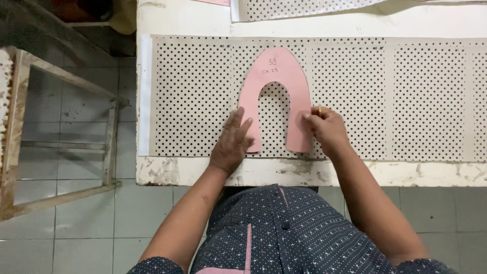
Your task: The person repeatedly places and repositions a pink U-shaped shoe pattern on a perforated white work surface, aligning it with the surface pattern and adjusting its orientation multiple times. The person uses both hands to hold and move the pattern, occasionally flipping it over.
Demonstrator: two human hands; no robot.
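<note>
Pink horseshoe-shaped pattern [276, 81]: lies flat on dotted sheet [406, 96] atop white bench [203, 172]; likely light, thin, fairly stiff card, best held by its legs; left hand [231, 144] spread flat, pressing left leg; right hand [327, 129] pinching a yellow marker [319, 110] against right leg's outer edge.

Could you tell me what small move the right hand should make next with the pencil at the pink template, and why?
Probably draw the yellow pencil along the outer edge of the pink U-shaped template. The left hand lies flat on the template's left leg, pinning it to the dotted sheet, and the right hand has the pencil at the right leg's edge.
</note>
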